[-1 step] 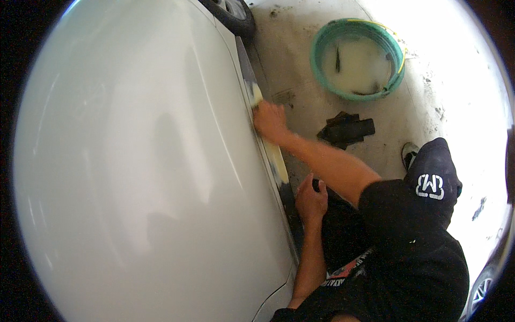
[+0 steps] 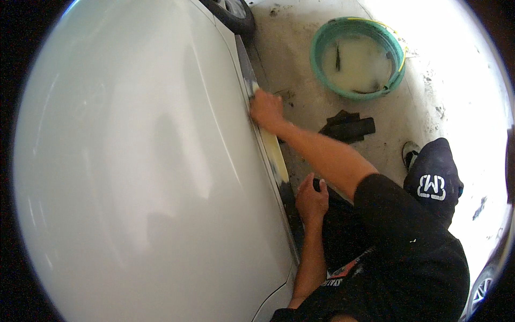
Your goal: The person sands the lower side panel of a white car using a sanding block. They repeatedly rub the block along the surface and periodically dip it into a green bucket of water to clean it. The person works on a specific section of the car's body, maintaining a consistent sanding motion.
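Observation:
My right hand [image 2: 267, 111] is closed and pressed to the dark side sill [image 2: 287, 201] along the lower edge of a pale, glossy car [image 2: 155, 161]. Beneath it runs a cream-coloured patch [image 2: 275, 153] that looks like body filler, with grey smudges at its ends. Whatever lies under the fingers is hidden. Lower down, beside the sill, my left hand [image 2: 310, 201] is curled around a black object [image 2: 316, 185], of which only a rounded end shows between thumb and fingers.
A green tub [image 2: 316, 59] with a yellow handle holds cloudy water and a dark strip. Black flat pieces [image 2: 350, 127] lie on the stained floor [image 2: 292, 59] close to my right forearm. One car wheel [image 2: 236, 16] is at the top, another [image 2: 483, 292] at lower right.
My right hand has slid a little farther up along the sill, toward the top wheel, uncovering more of the cream patch below it. My left hand has barely moved.

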### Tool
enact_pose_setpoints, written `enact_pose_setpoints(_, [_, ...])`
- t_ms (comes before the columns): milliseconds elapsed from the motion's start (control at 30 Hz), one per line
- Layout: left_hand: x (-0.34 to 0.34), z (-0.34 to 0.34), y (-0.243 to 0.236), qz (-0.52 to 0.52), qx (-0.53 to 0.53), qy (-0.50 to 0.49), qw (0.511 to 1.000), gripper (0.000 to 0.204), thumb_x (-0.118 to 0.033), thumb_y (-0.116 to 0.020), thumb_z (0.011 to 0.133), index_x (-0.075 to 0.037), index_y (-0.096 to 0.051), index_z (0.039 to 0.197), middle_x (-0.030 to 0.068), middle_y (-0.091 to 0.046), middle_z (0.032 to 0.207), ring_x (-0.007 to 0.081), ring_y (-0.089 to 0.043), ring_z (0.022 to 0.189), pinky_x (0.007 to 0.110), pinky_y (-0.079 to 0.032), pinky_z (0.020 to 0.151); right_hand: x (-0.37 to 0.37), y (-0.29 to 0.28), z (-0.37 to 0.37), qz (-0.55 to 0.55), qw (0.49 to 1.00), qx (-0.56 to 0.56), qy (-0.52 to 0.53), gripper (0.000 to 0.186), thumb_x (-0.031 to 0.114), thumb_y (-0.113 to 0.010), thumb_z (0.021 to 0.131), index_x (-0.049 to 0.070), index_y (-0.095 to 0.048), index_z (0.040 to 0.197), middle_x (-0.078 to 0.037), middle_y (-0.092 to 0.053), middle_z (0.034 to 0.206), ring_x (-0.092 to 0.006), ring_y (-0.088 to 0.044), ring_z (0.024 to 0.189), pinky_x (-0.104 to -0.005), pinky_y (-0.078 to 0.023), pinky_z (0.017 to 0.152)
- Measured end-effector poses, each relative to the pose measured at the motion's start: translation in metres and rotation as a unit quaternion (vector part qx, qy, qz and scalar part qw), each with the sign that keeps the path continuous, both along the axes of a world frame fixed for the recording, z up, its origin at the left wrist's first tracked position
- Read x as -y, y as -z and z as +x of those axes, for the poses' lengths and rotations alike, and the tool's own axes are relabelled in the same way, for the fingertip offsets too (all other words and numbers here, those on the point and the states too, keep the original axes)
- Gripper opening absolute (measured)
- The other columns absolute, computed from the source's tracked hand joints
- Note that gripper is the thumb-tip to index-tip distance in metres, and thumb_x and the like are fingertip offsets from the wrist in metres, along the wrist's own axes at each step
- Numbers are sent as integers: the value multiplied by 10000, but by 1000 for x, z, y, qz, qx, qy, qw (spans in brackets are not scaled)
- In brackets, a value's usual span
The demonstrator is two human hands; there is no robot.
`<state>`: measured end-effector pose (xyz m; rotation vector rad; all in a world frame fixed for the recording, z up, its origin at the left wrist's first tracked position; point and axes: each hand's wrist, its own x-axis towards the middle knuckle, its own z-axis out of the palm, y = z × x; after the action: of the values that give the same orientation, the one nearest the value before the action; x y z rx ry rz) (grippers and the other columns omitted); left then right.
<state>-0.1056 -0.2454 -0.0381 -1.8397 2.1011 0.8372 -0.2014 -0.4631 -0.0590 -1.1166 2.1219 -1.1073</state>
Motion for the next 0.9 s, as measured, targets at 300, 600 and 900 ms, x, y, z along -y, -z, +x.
enact_pose_setpoints(300, [6,-5,3,15,-19,-12,1000,472,-341,-513,937,-42,-513,1303,182,-534,1324,356,-499,1225,472,-401,1018,-15,18,7,1,1000,3,-21,208,185,-554,859,11,-614,957,-209,-666,915,-390,-635,907,-565,-411,837])
enact_pose_setpoints(600, [13,15,71,-182,-136,57,972,488,-394,-560,892,-48,-565,1237,199,-567,1279,383,-532,1175,463,-420,983,-104,2,47,66,994,25,-87,224,210,-553,878,-5,-579,933,-215,-631,894,-403,-590,895,-568,-384,828])
enact_pose_setpoints(900, [22,22,42,34,-79,40,996,406,-334,-563,899,-22,-586,1158,204,-592,1222,399,-544,1136,476,-423,960,-51,31,45,32,999,-3,5,173,176,-548,886,9,-588,908,-220,-615,850,-384,-574,903,-515,-381,787])
